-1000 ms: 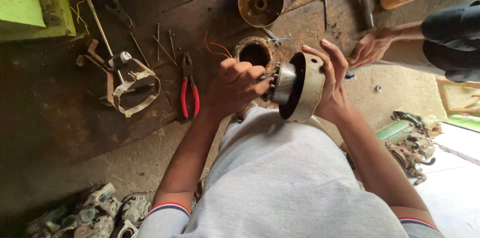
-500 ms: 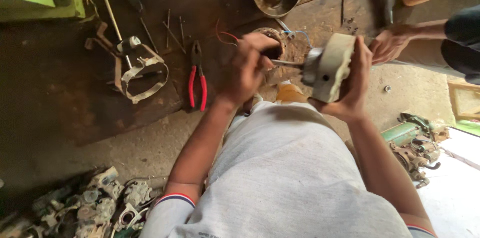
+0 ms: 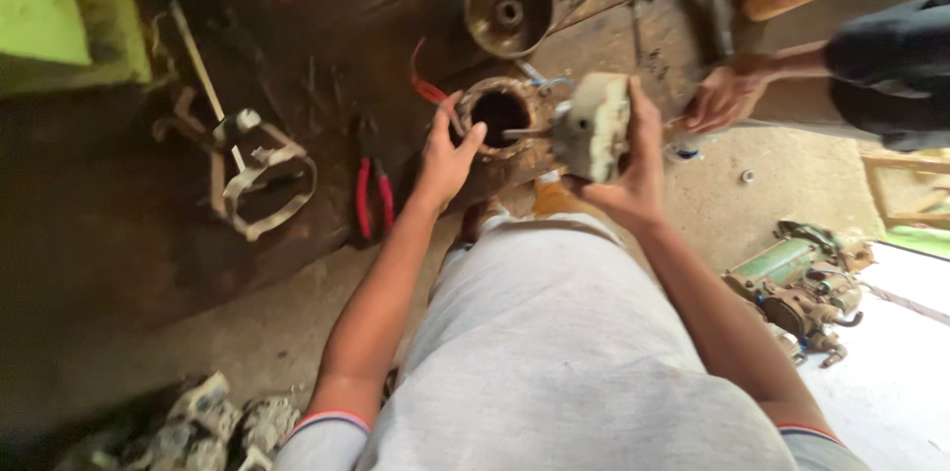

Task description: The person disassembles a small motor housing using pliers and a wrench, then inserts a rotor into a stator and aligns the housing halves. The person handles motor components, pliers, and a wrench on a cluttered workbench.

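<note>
Red pliers point(image 3: 374, 196) lie on the wooden table point(image 3: 119, 234). My left hand point(image 3: 447, 156) rests half-open on the round motor housing point(image 3: 495, 115). My right hand point(image 3: 633, 159) grips the pale motor end cap point(image 3: 594, 127), lifted just beside that housing.

You stand over a dark, worn wooden surface point(image 3: 129, 263) with a dusty concrete floor point(image 3: 792, 184) below it; brighter daylight falls across the floor at your right.
</note>
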